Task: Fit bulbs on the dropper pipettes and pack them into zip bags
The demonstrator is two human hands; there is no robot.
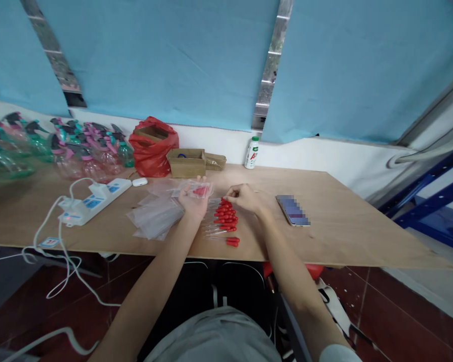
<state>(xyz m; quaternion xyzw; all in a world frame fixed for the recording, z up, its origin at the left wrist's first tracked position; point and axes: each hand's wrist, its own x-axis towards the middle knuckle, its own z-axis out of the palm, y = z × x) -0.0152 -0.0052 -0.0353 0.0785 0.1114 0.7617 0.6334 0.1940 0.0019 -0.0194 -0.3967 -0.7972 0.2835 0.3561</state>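
My left hand (194,205) is palm up, holding a clear plastic bag (210,190) with small red pieces inside. My right hand (246,197) is to its right, thumb and fingertips pinched at the far end of a row of thin tools with red handles (225,219). The fingertips meet the topmost handle; their exact hold is small and partly hidden. The tools have slim pale shafts pointing left; their exact kind is unclear. Beside my left wrist lies a loose spread of flat clear plastic bags (154,213).
Left on the wooden table (347,221) are a white power strip (98,201) with cables and several spray bottles (86,156). Along the wall stand a red bag (154,151), a cardboard box (186,165) and a white bottle (251,153). A phone (292,210) lies at right.
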